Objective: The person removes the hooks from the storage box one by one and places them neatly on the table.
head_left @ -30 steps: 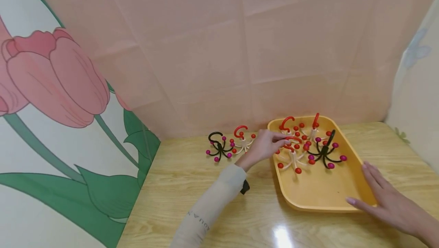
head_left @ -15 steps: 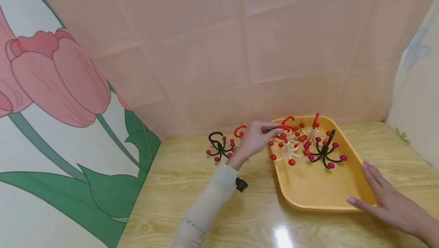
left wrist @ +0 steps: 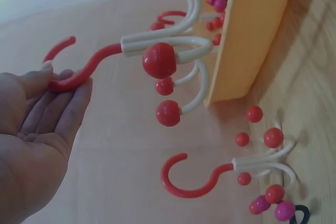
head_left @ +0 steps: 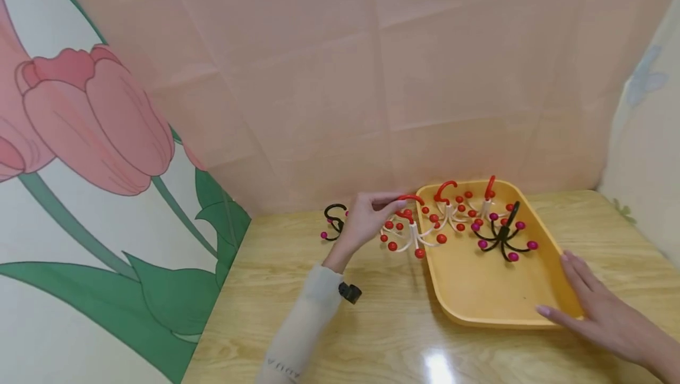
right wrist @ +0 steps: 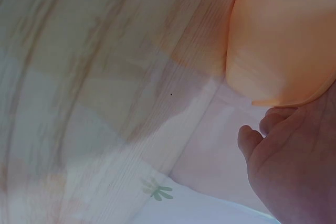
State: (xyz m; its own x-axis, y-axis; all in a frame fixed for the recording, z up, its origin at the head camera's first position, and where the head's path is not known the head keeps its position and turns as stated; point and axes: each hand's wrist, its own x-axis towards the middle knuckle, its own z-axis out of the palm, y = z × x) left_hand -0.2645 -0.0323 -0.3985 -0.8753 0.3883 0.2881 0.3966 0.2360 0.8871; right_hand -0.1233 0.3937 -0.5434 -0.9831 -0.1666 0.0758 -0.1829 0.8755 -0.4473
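My left hand pinches the red hook of a white claw hanger with red ball tips. It hangs upright, left of the yellow tray's left wall. In the left wrist view, thumb and fingers hold the hook, and a second red-and-white claw hanger stands on the table. A black claw hanger with magenta tips is partly behind my left hand. My right hand rests at the tray's front right corner, fingers straight along the outer wall, thumb at the front rim.
Inside the tray are two red-and-white claw hangers, one left and one at the back, plus a black claw hanger. A pink cloth hangs behind the wooden table. A tulip-printed panel stands left.
My left hand has carried the red-and-white claw hanger leftward out of the tray, over its left wall to the table side. My right hand has stayed at the tray corner.
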